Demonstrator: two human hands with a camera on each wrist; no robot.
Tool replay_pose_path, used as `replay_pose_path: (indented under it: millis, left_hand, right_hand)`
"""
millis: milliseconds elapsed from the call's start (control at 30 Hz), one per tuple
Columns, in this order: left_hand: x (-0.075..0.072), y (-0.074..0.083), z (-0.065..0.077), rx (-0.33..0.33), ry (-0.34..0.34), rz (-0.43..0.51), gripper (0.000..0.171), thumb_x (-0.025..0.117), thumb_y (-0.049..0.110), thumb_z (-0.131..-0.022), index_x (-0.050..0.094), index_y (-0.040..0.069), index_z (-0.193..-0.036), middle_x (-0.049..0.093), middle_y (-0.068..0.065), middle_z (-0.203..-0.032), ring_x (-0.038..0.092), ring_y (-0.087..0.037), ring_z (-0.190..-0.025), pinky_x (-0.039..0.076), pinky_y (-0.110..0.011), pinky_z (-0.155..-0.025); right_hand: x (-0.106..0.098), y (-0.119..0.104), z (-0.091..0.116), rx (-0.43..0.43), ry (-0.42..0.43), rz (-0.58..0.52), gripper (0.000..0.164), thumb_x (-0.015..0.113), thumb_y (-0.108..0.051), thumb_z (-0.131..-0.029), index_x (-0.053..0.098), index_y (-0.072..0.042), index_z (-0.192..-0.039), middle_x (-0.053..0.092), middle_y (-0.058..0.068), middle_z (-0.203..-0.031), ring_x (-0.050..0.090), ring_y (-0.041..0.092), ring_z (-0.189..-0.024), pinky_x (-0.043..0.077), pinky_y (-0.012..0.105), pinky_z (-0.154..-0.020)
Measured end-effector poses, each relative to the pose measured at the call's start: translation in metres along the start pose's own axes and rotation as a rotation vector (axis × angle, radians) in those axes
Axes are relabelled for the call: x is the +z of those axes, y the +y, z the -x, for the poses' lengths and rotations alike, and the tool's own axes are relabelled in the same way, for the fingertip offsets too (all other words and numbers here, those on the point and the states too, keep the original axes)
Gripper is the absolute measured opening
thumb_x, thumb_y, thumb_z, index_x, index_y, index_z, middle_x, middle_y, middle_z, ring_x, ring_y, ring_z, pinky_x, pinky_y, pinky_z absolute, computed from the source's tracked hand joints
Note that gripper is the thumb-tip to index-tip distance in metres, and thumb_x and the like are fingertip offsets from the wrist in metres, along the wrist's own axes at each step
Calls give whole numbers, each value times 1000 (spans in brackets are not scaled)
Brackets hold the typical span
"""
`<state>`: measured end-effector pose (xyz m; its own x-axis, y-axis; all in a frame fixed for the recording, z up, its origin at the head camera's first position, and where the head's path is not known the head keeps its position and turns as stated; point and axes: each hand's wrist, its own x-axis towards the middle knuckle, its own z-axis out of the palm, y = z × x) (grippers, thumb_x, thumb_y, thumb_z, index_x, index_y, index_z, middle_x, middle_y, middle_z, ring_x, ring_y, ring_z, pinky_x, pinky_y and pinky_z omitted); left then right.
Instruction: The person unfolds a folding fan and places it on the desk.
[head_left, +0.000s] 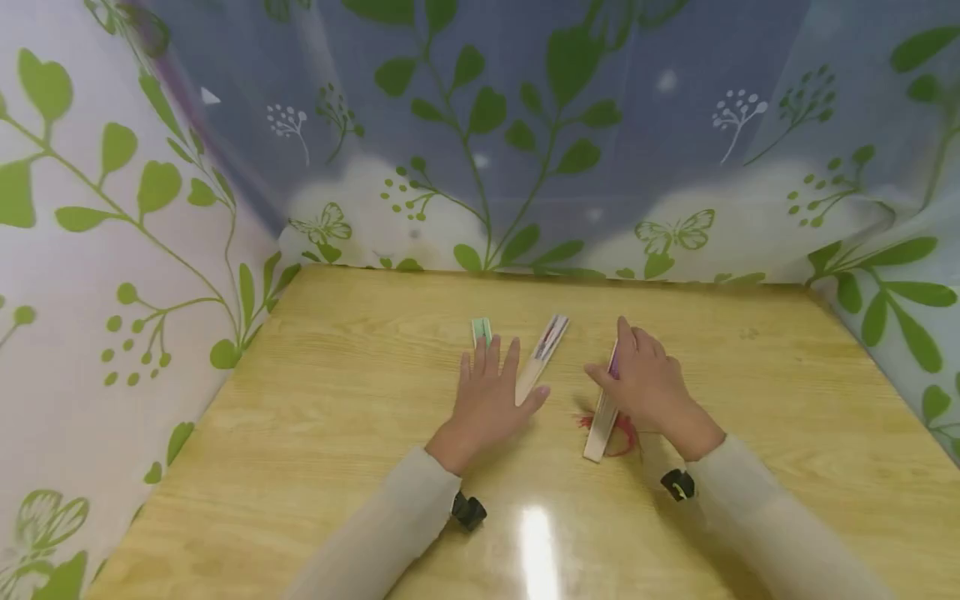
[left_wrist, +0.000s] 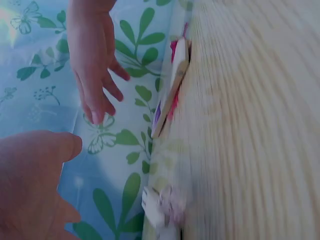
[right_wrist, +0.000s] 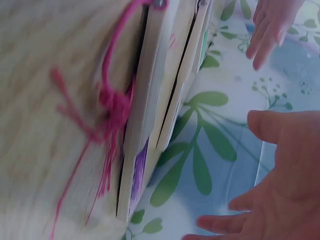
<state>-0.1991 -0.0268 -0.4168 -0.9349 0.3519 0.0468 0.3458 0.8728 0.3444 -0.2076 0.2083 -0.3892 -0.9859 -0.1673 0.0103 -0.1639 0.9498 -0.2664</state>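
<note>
Three folded hand fans with pale wooden ribs lie on the table. The right fan (head_left: 600,431) shows a purple edge and has a red cord with a tassel (right_wrist: 116,107) beside it. My right hand (head_left: 648,387) is over this fan, fingers apart and holding nothing in the right wrist view. The middle fan (head_left: 542,358) lies slanted between the hands. My left hand (head_left: 487,408), fingers spread, covers most of the green-edged fan (head_left: 481,327) in the head view. Both hands are raised off the wood in the wrist views.
The wooden table (head_left: 337,400) meets a leaf-patterned curtain (head_left: 480,225) at its back edge, with more patterned cloth on the left and right sides. A dark camera (head_left: 468,511) is strapped at the left wrist and another camera (head_left: 678,484) at the right.
</note>
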Motion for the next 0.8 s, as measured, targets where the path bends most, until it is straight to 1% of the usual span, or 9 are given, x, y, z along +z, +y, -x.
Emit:
replay_pose_path:
  millis: [133, 233, 300, 400, 467, 600, 700, 800]
  left_hand:
    - [0, 14, -8, 22, -10, 9, 87, 36, 65, -96, 11, 7, -156, 7, -19, -161, -4, -35, -147, 3, -52, -118]
    - [1, 24, -13, 45, 3, -2, 88, 37, 65, -96, 12, 5, -155, 11, -19, -160, 1, -35, -148, 6, -51, -119]
    - [3, 31, -15, 69, 15, -13, 88, 39, 63, -96, 15, 2, -154, 19, -19, -158, 9, -36, -147, 10, -50, -119]
    - [9, 40, -17, 98, 5, -36, 87, 41, 62, -96, 21, -2, -152, 31, -20, -153, 25, -35, -143, 21, -48, -117]
    - [14, 46, -17, 110, -7, -52, 86, 41, 62, -96, 26, -4, -150, 39, -19, -149, 35, -34, -138, 29, -45, -114]
    - [22, 57, -16, 107, -41, -69, 83, 41, 63, -96, 37, -3, -145, 49, -17, -140, 48, -30, -127, 41, -42, -105]
    - [26, 63, -15, 93, -63, -85, 80, 41, 65, -95, 44, -1, -140, 54, -14, -134, 52, -28, -121, 45, -41, -99]
    - [29, 66, -14, 80, -65, -111, 75, 42, 65, -94, 50, 1, -133, 57, -12, -126, 54, -25, -115, 46, -39, -95]
  right_hand:
    - [-11, 13, -9, 44, -43, 2, 91, 47, -51, -99, 7, 15, -147, 28, 42, -142, 33, 61, -124, 35, 69, -97]
    - [-18, 19, -17, 75, -63, -2, 88, 46, -48, -99, 11, 17, -146, 34, 44, -136, 40, 60, -119, 39, 67, -94]
    - [-22, 22, -23, 98, -86, -2, 85, 45, -48, -100, 15, 18, -145, 40, 44, -133, 45, 58, -115, 42, 65, -91]
    - [-24, 28, -27, 133, -138, -9, 81, 44, -49, -100, 26, 19, -141, 46, 42, -128, 50, 56, -111, 47, 63, -86]
    - [-23, 34, -29, 147, -162, -10, 78, 43, -50, -99, 34, 19, -136, 50, 42, -123, 53, 55, -107, 49, 61, -82]
    - [-21, 43, -32, 152, -177, -23, 72, 44, -48, -99, 48, 20, -122, 56, 40, -114, 58, 54, -99, 52, 58, -76]
    - [-18, 46, -35, 146, -174, -22, 67, 45, -48, -99, 59, 16, -107, 62, 35, -103, 63, 46, -88, 54, 53, -70]
    - [-15, 46, -40, 152, -181, -23, 62, 45, -51, -98, 62, 8, -92, 64, 26, -91, 61, 35, -76, 52, 46, -62]
